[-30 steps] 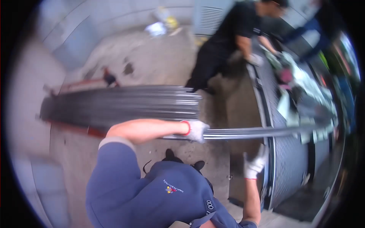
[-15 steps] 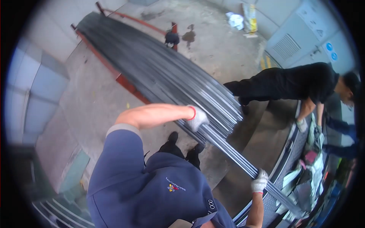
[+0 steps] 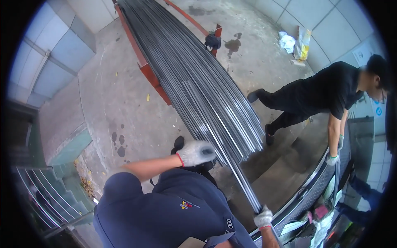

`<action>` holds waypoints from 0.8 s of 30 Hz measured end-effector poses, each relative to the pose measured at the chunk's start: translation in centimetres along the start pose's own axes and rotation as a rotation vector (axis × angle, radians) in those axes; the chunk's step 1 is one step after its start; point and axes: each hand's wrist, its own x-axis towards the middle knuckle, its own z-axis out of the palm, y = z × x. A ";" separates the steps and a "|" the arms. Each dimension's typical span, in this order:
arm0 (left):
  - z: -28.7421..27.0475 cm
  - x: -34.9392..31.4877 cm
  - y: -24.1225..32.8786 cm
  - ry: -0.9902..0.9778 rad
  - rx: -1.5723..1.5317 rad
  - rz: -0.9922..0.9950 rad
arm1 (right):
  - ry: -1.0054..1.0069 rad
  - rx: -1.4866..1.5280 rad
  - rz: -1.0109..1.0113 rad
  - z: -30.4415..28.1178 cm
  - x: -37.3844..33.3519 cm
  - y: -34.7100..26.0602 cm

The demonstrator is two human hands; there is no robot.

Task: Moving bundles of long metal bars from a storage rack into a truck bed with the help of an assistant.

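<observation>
My right hand (image 3: 263, 218), in a white knit glove, is closed around a small bunch of long grey metal bars (image 3: 244, 180). The bunch runs from the large stack of metal bars (image 3: 194, 87) down toward the lower right. Beside the near end of the stack is my left hand (image 3: 195, 153), gloved too and somewhat blurred. Its fingers are loosely curved with a dark gap between them, off the bars, and I see nothing in it.
A red steel rack (image 3: 154, 80) carries the stack. At right a co-worker in black (image 3: 306, 93) bends over a dark textured vehicle bed edge (image 3: 304, 202), near crumpled green-white wrapping (image 3: 322, 229). A white bag (image 3: 286, 42) lies by the far wall; steps with railings (image 3: 39, 198) are at lower left.
My left hand has come off the bars and moved down-left. My right hand, still gripping the bunch, appears lower and further left. The view has shifted; the co-worker stands more upright.
</observation>
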 end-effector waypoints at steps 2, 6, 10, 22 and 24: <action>1.2 0.1 -0.5 -0.207 -0.472 -0.377 | -0.078 0.020 0.020 -0.4 0.2 -0.3; 7.4 3.5 -4.5 -0.180 -0.825 -0.209 | -0.179 0.040 0.005 -1.7 1.9 -4.0; 5.8 5.1 -3.7 -0.092 -1.646 -0.347 | -0.245 0.042 -0.016 -2.5 4.9 -9.3; -12.0 15.1 -10.8 0.572 -1.475 -0.332 | 0.330 0.047 -0.145 -1.2 11.4 -22.4; -14.3 16.8 -12.8 0.634 -1.428 -0.322 | 0.302 -0.080 -0.082 -0.7 8.2 -16.5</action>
